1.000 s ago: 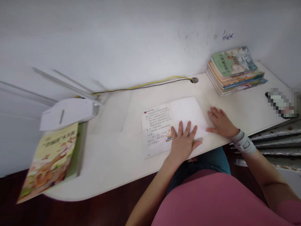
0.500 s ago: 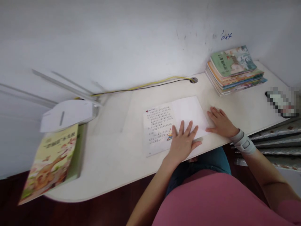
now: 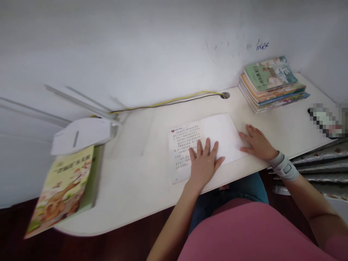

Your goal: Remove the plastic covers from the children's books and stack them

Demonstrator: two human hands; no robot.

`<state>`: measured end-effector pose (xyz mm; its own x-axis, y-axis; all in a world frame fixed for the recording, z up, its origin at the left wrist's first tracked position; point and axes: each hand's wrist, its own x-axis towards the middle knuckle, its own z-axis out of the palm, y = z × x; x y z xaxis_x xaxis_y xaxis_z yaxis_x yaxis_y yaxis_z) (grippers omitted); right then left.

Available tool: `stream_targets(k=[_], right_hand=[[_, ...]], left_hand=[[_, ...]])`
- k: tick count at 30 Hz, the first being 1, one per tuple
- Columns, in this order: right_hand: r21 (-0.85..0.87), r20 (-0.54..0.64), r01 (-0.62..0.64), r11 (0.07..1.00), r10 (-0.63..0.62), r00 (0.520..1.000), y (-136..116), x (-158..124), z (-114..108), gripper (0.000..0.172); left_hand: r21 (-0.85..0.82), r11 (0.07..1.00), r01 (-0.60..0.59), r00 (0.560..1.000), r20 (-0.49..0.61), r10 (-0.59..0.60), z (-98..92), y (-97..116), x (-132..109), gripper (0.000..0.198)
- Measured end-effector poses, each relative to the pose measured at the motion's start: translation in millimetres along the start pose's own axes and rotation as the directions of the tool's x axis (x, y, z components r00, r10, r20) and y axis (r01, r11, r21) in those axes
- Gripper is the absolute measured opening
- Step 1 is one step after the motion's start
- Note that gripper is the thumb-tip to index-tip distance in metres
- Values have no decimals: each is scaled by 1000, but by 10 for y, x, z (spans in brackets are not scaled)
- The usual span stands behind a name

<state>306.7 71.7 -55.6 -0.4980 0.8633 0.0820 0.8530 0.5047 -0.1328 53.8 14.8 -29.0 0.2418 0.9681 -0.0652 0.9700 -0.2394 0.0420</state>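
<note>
open booklet (image 3: 206, 143) | thin, white pages, lying flat and open | left page with printed text lines and a small colour picture, right page blank | near front edge of white worktop (image 3: 136, 181)

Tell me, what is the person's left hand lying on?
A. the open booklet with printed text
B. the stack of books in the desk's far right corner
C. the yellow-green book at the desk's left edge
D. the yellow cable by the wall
A: the left hand lies flat, fingers spread, on the open booklet, over the lower part of its printed page.
</note>
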Motion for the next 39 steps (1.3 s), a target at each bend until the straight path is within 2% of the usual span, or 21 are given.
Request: stream_targets(k=[4,10,19,25,28,34,39], right_hand=[[8,-10,0,1000,0,1000,13,-2,11,68],[-3,2,6,1000,-6,1000,6,-1,5,68],[-16,-7,12,1000,-12,1000,3,-5,5,70],[2,-5,8,1000,-8,1000,8,2,12,74],[29,-14,-11,1000,11,1000,10,3,11,75],[41,-9,-22,999,22,1000,-16,-3,-13,75],[11,10,-25,1000,25,1000,-34,0,-30,76]], left_hand=[[-2,1000,13,1000,6,-13,-28,63,8,62],[5,1000,-20,1000,13,20,-26,42,-36,61],[29,998,-58,998,-1,58,21,38,63,61],[5,988,-153,988,3,153,30,93,83,63],[-47,983,-177,984,12,178,13,32,80,67],[-50,994,-96,995,25,98,-6,-185,-2,78],[-27,992,-122,991,56,123,-29,-178,10,77]])
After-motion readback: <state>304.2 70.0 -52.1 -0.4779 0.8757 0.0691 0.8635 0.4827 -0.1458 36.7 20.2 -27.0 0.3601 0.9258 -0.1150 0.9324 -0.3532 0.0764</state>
